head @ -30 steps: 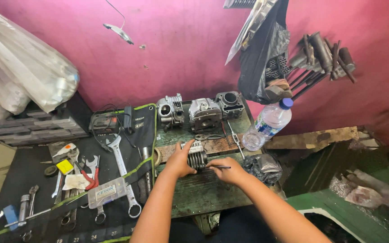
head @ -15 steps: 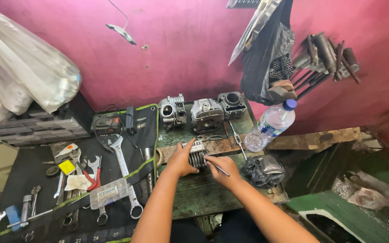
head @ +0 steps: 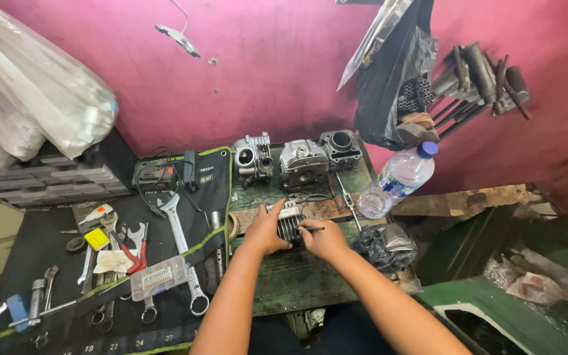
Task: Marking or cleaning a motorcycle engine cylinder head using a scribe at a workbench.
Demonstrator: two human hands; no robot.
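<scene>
Finned cylinder (head: 289, 223) between left fingers (head: 272, 217) and right fingers (head: 307, 231)

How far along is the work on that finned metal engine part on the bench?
Done: nothing shows as finished. In hand: the left hand steadies the finned grey metal cylinder part while the right hand works a thin dark tool against it. Left: three grey engine castings stand untouched by the pink wall.

Two forearms seen from below frame, bare to elbow; no sleeves, gloves, watch or rings made out. Left hand (head: 267, 230) and right hand (head: 323, 240) bare, fingers uncovered. Dark garment glimpsed at bottom edge between arms.
</scene>
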